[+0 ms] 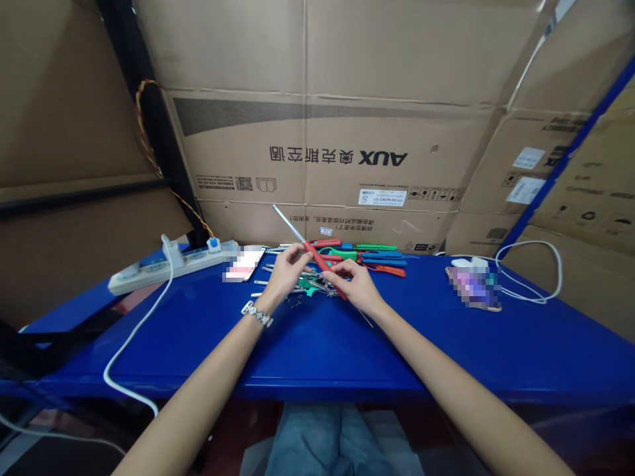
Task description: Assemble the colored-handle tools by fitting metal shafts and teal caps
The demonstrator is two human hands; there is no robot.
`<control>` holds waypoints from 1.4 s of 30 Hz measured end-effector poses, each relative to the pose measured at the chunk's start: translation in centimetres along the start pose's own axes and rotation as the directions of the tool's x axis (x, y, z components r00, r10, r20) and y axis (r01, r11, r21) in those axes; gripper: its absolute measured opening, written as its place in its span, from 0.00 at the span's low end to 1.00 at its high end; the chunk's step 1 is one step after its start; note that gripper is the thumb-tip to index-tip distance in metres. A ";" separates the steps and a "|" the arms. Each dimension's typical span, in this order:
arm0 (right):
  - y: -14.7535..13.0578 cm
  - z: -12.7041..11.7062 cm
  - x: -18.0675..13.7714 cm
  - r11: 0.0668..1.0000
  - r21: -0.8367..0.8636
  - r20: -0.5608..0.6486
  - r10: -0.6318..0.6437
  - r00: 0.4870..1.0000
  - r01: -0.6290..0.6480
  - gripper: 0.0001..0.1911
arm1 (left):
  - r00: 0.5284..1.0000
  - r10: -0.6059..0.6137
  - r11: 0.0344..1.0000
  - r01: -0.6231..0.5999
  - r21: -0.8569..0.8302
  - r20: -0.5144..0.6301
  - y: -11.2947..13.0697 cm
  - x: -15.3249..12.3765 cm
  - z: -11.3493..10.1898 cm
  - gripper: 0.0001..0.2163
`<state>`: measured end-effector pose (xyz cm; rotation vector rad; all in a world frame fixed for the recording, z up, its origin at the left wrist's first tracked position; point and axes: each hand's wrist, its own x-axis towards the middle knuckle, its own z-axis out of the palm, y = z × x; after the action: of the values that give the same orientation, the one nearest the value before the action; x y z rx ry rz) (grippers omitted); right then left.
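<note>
A red long-nosed lighter [318,258] is held slantwise over the blue table, its metal tube pointing up and to the left. My left hand [286,272] is closed around it near the base of the tube. My right hand [358,285] grips the lower part of its handle. A thin rod or wire [366,318] shows below my right hand; whether that hand holds it I cannot tell. Behind and beneath my hands lies a pile of lighters, among them a blue one [384,262], an orange one [389,270] and a green one [377,247]. My hands partly hide the pile.
A white power strip [163,270] with a plugged-in cable lies at the left, near a phone-like device [256,259]. At the right are another phone [473,287] and a looped white cable [558,277]. A cardboard wall [317,59] stands behind the blue table [426,344].
</note>
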<state>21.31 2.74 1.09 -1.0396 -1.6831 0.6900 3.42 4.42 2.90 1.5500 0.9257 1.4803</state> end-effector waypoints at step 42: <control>2.6 -0.7 4.5 0.991 -0.132 0.167 0.022 0.986 0.000 0.26 | 0.996 0.034 0.926 0.002 0.377 -0.087 -0.1 0.7 -2.4 0.05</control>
<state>22.15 7.94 1.19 -1.1091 -1.8916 0.6978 1.11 5.25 3.14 1.7736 1.3167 1.4538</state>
